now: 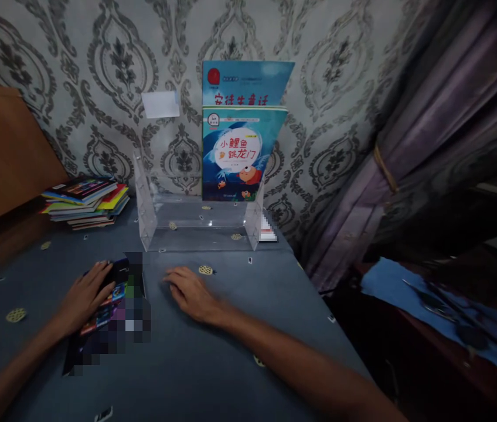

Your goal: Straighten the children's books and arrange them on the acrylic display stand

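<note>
A thin book with a dark, colourful cover lies at a slant on the table, part of it blurred out. My left hand rests on its left half with the fingers spread flat. To the right of the book, apart from it, my right hand is low over the tabletop, palm down, fingers loosely bent and holding nothing. Beyond both hands stands a clear plastic rack. A blue children's book with a fish on its cover stands upright at the rack's right side, before a taller blue book.
A stack of books sits at the back left, near a brown wooden panel. The patterned tablecloth covers the table, whose right edge slopes away. A tied curtain hangs at right, above a blue cloth with dark tools.
</note>
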A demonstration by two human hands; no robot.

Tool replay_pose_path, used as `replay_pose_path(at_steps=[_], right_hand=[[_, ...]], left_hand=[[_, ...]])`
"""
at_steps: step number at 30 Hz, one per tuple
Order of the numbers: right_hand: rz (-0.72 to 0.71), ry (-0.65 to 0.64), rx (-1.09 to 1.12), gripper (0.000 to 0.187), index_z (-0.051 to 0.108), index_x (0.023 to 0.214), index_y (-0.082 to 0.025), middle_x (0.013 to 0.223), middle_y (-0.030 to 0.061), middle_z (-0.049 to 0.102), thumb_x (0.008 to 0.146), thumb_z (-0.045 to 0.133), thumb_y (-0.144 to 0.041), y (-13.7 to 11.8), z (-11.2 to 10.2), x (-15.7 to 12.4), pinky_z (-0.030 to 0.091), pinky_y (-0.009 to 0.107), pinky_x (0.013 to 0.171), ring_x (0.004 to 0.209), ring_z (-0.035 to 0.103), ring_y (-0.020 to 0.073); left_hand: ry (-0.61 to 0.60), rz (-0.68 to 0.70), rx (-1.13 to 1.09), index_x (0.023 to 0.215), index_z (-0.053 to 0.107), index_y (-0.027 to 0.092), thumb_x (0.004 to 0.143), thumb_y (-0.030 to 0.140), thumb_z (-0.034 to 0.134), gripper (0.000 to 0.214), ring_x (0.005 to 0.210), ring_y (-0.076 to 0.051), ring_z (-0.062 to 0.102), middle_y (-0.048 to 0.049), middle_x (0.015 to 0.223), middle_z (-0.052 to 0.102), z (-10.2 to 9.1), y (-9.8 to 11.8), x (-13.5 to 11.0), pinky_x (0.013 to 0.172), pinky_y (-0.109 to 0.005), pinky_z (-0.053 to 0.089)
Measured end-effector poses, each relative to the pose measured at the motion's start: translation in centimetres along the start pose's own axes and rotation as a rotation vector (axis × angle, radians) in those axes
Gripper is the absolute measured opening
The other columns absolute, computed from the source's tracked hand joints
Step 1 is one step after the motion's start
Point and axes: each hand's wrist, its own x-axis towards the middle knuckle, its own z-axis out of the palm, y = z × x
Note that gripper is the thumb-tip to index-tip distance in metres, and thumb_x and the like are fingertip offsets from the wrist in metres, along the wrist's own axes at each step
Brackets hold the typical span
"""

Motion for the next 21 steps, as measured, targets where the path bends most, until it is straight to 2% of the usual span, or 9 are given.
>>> replay_pose_path(at_steps=[10,15,21], right_hand=[[-0.044,0.024,-0.052,0.029,0.062,0.124,-0.017,0.136,0.0105,0.063,0.098,0.05,-0.013,-0.7,-0.8,-0.6,0.04,0.039,0.112,0.133,0.052,0.02],[-0.007,-0.002,-0.091,0.029,0.061,0.127,-0.017,0.137,0.0117,0.063,0.1,0.05,-0.019,-0.1,-1.7,-1.1,0.039,0.04,0.113,0.132,0.053,0.0201],[0.058,-0.042,-0.159,0.03,0.061,0.127,-0.017,0.136,0.0142,0.063,0.1,0.05,-0.02,1.8,-3.6,-2.3,0.038,0.045,0.112,0.131,0.055,0.0225]], left_hand=[[0.112,0.212,-0.012,0.15,0.044,0.02,0.101,0.042,0.033,0.055,0.145,-0.029,0.04,-0.0106,0.157,0.041,0.5,7.1,-2.0,0.114,-0.051,0.04],[0.129,0.258,-0.02,0.147,0.046,0.019,0.101,0.042,0.035,0.053,0.146,-0.028,0.038,-0.0113,0.156,0.043,1.2,11.9,-1.3,0.114,-0.051,0.04],[0.13,0.279,-0.059,0.147,0.046,0.019,0.102,0.043,0.037,0.052,0.146,-0.028,0.038,-0.0133,0.155,0.045,1.7,16.8,0.5,0.116,-0.053,0.036]])
